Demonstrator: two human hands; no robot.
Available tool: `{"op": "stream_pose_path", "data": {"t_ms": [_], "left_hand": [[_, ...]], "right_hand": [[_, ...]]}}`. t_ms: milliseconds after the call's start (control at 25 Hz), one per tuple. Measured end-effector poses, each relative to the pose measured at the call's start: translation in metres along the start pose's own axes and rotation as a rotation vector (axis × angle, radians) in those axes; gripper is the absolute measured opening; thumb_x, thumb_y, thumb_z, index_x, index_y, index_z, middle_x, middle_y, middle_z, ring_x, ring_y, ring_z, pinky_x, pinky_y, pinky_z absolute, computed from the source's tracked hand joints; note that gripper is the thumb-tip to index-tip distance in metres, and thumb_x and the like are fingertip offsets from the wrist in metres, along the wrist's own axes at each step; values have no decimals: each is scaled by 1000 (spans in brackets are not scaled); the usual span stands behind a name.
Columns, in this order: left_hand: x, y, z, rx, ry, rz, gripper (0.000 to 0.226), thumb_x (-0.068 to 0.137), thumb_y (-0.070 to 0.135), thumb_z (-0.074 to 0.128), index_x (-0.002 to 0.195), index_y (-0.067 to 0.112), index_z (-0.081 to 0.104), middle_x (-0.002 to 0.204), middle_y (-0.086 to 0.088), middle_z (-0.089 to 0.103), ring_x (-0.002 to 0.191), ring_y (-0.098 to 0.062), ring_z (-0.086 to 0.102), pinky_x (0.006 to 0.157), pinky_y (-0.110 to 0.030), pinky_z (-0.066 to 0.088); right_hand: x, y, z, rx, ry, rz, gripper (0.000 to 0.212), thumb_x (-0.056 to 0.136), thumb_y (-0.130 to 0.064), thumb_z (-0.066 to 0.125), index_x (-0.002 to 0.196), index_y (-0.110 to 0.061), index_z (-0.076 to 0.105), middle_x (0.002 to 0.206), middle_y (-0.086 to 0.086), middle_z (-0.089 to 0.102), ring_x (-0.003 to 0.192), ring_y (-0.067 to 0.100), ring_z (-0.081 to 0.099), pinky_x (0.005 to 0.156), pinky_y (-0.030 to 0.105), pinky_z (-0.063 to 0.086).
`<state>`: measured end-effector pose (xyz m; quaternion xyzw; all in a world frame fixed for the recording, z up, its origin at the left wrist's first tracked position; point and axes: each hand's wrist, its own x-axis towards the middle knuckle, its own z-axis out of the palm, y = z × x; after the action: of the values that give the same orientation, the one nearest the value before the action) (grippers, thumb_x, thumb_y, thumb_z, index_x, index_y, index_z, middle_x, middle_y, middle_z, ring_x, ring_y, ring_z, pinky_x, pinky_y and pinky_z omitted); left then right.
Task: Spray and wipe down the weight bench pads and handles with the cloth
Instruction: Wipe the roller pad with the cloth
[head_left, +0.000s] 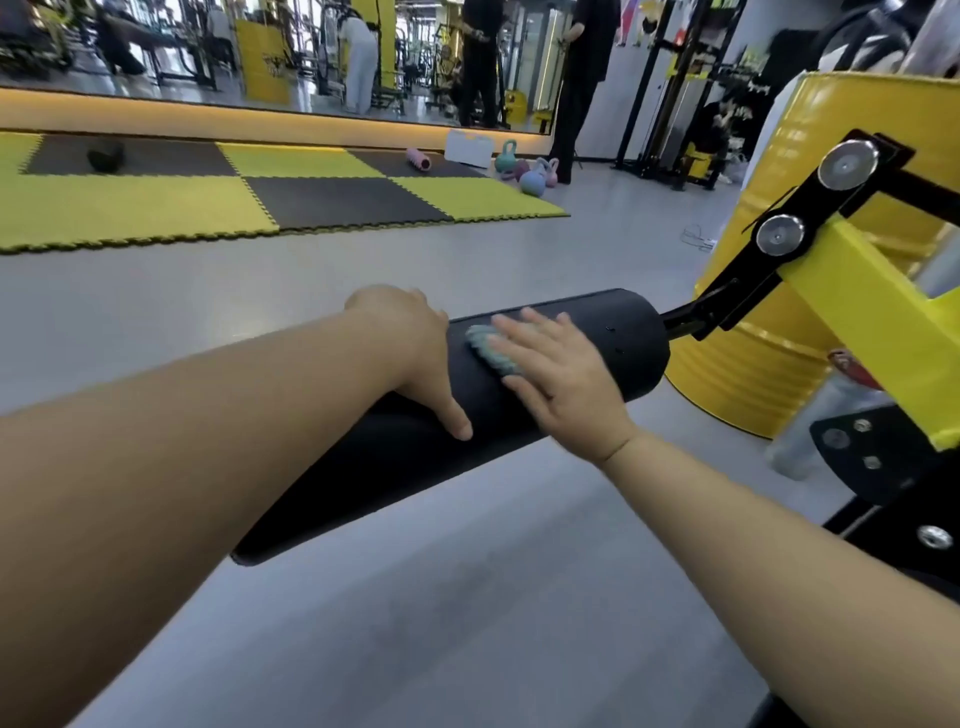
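Fingers of right hand (566, 379) straight, spread, pressing teal cloth (488, 351) flat on black roller pad (623, 332); left hand (415, 343) clasps pad, fingertips hidden.

Your roller pad (623, 332) looked smooth and matt, your cloth (485, 345) nubby. The painted frame (872, 306) was glossy, its bolt caps (777, 235) polished metal.

No word, number or brand can be read here. The yellow panel (262, 57) at eleven o'clock bears a dark mark, perhaps a logo, too blurred to make out. The white board (468, 148) at twelve o'clock shows only yellow blotches.
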<state>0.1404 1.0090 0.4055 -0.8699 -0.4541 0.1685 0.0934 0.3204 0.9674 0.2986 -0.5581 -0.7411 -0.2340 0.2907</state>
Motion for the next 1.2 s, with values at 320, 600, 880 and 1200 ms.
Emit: {"op": "stream_pose_path", "data": {"t_ms": [320,600,880,1200], "left_hand": [[4,18,-3,58,3,1,108,50,83,63,135,22,35,121,-1,48,105,-23,56,70,-30,44],[2,18,3,98,52,15,107,53,86,57,134,21,35,120,-1,47,94,-21,52,65,-28,41],[3,7,7,87,151,65,102,54,87,53,129,18,43,118,-2,51,99,-22,55,67,-29,40],[-29,-85,41,-546,291,-26,35,95,35,42,125,23,55,128,-1,55,114,-23,50,92,-31,37]], "right_hand": [[11,17,-1,174,276,983,35,100,-25,36,128,-16,56,139,4,48,135,28,31,109,46,21],[-18,74,-4,-11,163,603,42,96,-37,35,128,-21,58,138,5,51,130,33,41,105,40,30],[28,-11,-6,146,104,790,35,101,-22,32,124,-9,55,137,16,45,127,40,35,103,42,24],[12,-30,-4,83,36,569,48,96,-40,37,129,-12,56,144,7,43,140,32,25,113,50,9]]}}
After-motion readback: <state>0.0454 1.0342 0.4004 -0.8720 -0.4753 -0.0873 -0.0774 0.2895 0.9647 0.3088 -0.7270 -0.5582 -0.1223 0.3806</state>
